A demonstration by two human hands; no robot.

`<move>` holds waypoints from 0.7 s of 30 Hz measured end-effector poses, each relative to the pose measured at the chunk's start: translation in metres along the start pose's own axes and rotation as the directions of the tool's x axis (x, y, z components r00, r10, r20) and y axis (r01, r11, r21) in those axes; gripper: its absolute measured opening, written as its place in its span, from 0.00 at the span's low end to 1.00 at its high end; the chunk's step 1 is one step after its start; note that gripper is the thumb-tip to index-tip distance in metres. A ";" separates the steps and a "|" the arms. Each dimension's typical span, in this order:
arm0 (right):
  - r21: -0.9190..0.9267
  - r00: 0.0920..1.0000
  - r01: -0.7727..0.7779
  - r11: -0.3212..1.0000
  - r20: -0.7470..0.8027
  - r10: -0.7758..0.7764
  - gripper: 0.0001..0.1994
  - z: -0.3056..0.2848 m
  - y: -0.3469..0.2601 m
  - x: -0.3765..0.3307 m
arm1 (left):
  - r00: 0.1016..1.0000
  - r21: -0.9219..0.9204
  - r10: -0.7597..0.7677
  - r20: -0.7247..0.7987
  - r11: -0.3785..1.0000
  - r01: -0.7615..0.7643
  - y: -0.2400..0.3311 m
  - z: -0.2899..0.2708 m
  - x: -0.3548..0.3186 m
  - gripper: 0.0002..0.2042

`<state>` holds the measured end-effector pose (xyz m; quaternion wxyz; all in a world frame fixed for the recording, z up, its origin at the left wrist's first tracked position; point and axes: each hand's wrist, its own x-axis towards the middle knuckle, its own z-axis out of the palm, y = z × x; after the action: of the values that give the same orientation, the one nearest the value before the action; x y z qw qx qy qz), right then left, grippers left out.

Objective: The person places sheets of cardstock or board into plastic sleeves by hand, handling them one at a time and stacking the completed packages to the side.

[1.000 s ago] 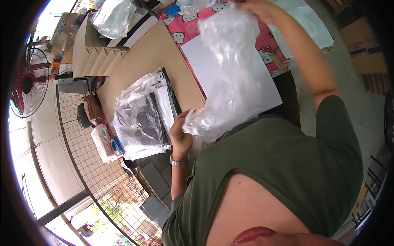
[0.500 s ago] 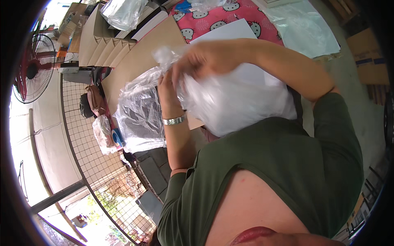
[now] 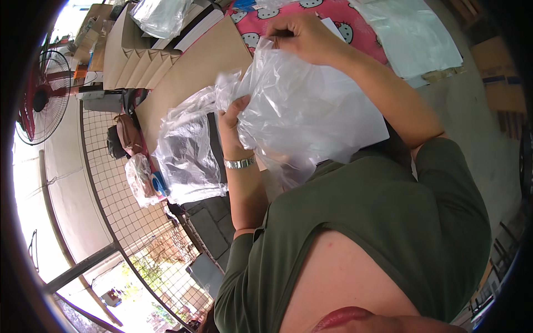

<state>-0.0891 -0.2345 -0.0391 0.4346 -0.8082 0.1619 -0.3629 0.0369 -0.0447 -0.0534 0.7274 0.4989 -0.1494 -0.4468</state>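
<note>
A clear plastic bag [image 3: 300, 105] is spread out in front of my chest, wrinkled and see-through. My right hand [image 3: 305, 40] pinches its upper edge at the far side. Lower on the left, my left hand [image 3: 232, 119], with a metal-banded watch at the wrist, is closed around a bunched part of the same bag, thumb on top. White sheets [image 3: 373, 123] lie beneath the bag and show past its right side. Beside my left hand lies a dark flat item under clear plastic [image 3: 189, 147].
Brown cardboard [image 3: 205, 58] covers the left of the table, with folded brown board pieces [image 3: 141, 69] stacked behind. A pink patterned cloth [image 3: 361, 39] lies at the back. Clear plastic bags [image 3: 419, 41] rest at far right. A red fan [image 3: 41, 100] stands at far left.
My right hand has moved up and away from my left hand, drawing the bag's edge with it. The bag is now spread wider, and more white sheet shows at the right.
</note>
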 end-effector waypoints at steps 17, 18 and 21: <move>0.072 0.985 -0.124 0.990 0.131 0.114 0.20 0.001 0.009 -0.009 | 0.999 -0.189 -0.039 -0.020 0.981 0.034 -0.013 -0.020 0.010 0.18; 0.098 0.984 -0.063 0.993 0.172 0.045 0.16 0.007 -0.004 -0.012 | 1.000 -0.159 -0.007 -0.023 0.987 0.004 -0.016 -0.031 0.018 0.18; 0.159 0.990 -0.038 0.986 0.141 0.016 0.12 0.015 0.000 -0.015 | 0.960 0.096 0.144 0.238 0.981 -0.171 -0.019 -0.023 0.034 0.13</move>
<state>-0.0882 -0.2169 -0.0514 0.5139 -0.7914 0.1120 -0.3114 0.0608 -0.0603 -0.0881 0.7083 0.4716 -0.2977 -0.4328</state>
